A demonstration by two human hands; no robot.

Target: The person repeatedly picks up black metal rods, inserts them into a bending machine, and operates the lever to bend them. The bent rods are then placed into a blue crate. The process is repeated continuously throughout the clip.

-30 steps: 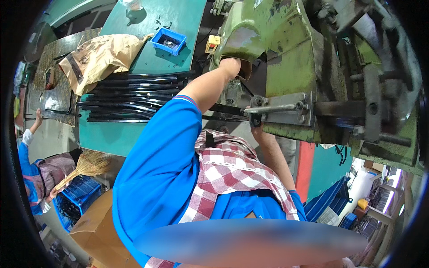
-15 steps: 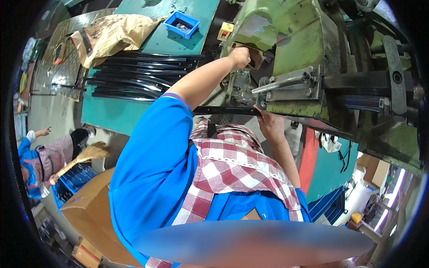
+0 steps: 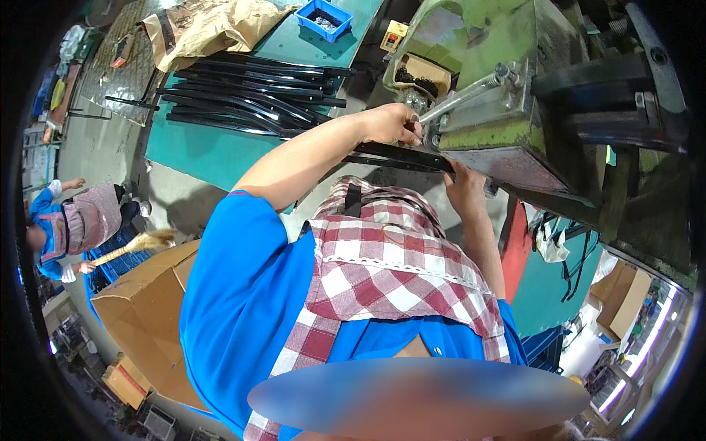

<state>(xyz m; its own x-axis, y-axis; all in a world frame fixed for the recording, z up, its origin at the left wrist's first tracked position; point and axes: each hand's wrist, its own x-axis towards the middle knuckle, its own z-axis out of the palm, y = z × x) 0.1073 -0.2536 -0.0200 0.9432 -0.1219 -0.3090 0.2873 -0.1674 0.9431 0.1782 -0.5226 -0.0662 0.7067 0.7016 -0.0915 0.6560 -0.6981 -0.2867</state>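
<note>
A black metal tube [image 3: 397,163] lies crosswise in front of my apron, just at the near side of the green machine [image 3: 507,110]. My right hand [image 3: 465,189] is closed round its right end. Above the tube, my left hand [image 3: 393,125] has its fingers pinched together beside a metal rod [image 3: 463,95] on the machine; whatever they hold is too small to make out. Beyond that hand, an open carton [image 3: 434,65] of small dark parts rests on the machine.
Several black tubes [image 3: 243,99] are stacked on the green table [image 3: 184,158] to the left. A blue bin [image 3: 342,29] of small parts and brown paper [image 3: 213,29] lie behind them. A person [image 3: 84,220] with a broom [image 3: 136,246] is at far left, near a large cardboard box [image 3: 140,309].
My left hand has come out of the carton and moved nearer, to just above the tube. The tube's right end has shifted toward me and tilted slightly, with my right hand still on it.
</note>
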